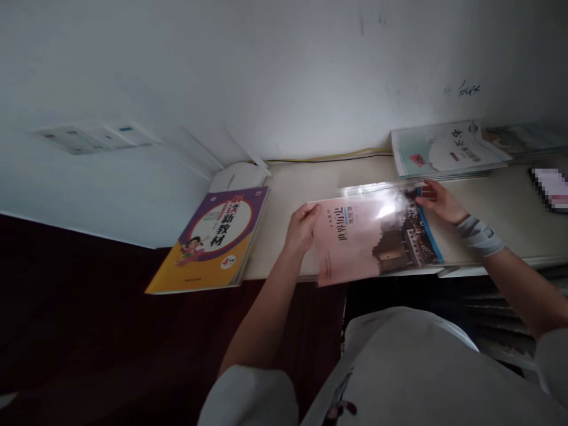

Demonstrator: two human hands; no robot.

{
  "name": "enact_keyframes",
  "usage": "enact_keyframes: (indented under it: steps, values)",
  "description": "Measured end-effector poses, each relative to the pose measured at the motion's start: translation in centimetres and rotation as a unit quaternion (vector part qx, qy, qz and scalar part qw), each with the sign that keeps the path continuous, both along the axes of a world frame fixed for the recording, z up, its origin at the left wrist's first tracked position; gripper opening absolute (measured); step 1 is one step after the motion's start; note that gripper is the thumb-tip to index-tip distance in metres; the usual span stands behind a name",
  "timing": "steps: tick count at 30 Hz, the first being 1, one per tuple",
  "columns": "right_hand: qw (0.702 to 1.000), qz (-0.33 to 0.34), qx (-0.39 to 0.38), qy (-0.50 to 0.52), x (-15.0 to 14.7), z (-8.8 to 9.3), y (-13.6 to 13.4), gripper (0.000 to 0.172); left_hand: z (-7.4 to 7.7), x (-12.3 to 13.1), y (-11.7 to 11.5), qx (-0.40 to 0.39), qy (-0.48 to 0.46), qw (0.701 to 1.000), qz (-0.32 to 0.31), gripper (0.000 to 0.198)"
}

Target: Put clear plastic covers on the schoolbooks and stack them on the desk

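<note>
A pink-covered book (350, 236) with a photo of old buildings and a blue edge is held between my two hands, over the front of the white desk. My left hand (302, 226) grips its left edge, thumb on the cover and fingers underneath. At its far right corner, my right hand (440, 202) is closed on the edge, a grey band round the wrist. Light glares off the glossy cover, which looks like clear plastic. To the left lies a purple and yellow book (217, 236) on the desk, its near end jutting past the front edge.
Against the wall at the back right sits a stack of booklets (444, 151). A phone (550, 189), blurred out, lies at the far right of the desk (284, 236). Cables (328, 158) run along the wall's foot. A socket panel (95, 139) is on the left wall.
</note>
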State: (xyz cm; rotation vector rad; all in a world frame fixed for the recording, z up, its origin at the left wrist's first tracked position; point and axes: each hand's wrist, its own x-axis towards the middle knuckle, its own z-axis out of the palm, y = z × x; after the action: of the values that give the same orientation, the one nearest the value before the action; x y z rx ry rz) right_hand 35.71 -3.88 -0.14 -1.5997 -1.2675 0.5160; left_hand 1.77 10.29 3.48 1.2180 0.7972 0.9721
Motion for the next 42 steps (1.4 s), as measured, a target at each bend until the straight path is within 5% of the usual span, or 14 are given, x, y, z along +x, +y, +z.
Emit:
enact_keyframes:
  steps: [5,9,12,20,29,33,37,40,42]
  values:
    - [0.978,0.05,0.112,0.167,-0.4,5.0,2.0,0.036,2.8,-0.2,-0.8,0.162,-0.011,0.984,0.079,0.039]
    - [0.969,-0.01,0.224,0.104,-1.4,9.6,0.7,0.028,5.9,-0.2,-1.5,0.324,-0.022,0.928,0.181,0.036]
    - [0.957,-0.047,0.282,0.041,-1.6,12.1,-0.6,0.023,7.7,0.6,-2.1,0.38,-0.036,0.903,0.198,0.036]
    - [0.936,-0.137,0.313,-0.079,-1.3,14.0,-1.8,0.022,9.0,3.1,-2.6,0.431,-0.032,0.864,0.259,0.035]
    - [0.936,-0.163,0.292,-0.11,-2.2,15.8,-3.5,0.025,10.7,1.6,-4.6,0.454,0.052,0.842,0.289,0.025]
    - [0.947,-0.154,0.246,-0.136,-1.3,14.4,-1.6,0.024,8.5,2.2,-1.8,0.415,0.09,0.871,0.247,0.025]
    - [0.969,-0.143,0.08,-0.184,0.0,8.4,1.8,0.018,1.7,4.0,2.3,0.253,0.191,0.935,0.158,0.022]
    - [0.966,-0.143,0.005,-0.217,0.6,4.0,3.3,0.028,-2.8,5.1,4.1,0.175,0.305,0.93,0.105,0.019]
    - [0.958,-0.145,0.01,-0.246,0.8,2.8,3.4,0.036,-3.7,5.5,4.5,0.166,0.343,0.92,0.097,0.028]
